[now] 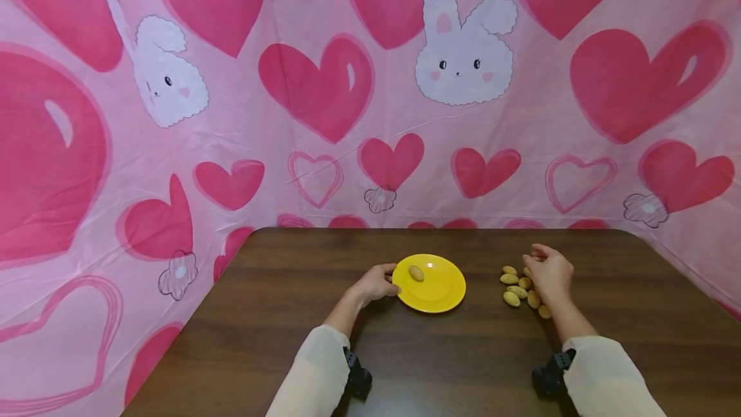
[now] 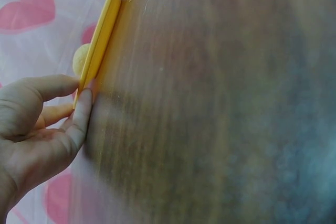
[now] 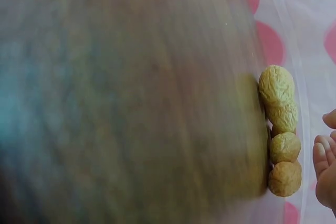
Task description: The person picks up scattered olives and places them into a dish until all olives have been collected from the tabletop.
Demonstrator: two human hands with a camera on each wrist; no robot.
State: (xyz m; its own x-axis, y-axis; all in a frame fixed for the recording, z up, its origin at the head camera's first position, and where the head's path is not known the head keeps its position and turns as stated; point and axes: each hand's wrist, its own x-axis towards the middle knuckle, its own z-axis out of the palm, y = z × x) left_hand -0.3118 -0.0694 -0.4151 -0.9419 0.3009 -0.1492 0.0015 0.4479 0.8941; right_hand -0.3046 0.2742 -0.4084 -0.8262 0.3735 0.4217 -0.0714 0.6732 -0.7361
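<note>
My left hand (image 1: 376, 283) pinches the left rim of a yellow plate (image 1: 434, 295), thumb on one side and fingers on the other, as the left wrist view shows. One small oval potato-like piece (image 1: 416, 273) lies on the plate. To the right, several wrinkled, yellow-brown potato-like pieces (image 1: 512, 298) lie together on the table. My right hand (image 1: 552, 273) hovers over the right side of this group, its fingers loosely bent. In the right wrist view, the thumb and fingers stand apart above the wrinkled pieces (image 3: 276, 86), with nothing visible between them.
The dark brown wooden table (image 1: 428, 365) has rounded far corners. Behind it hangs a pink cloth (image 1: 399, 108) with hearts and rabbits. A small black camera (image 1: 357, 375) is strapped to the left wrist, another camera (image 1: 550, 378) to the right.
</note>
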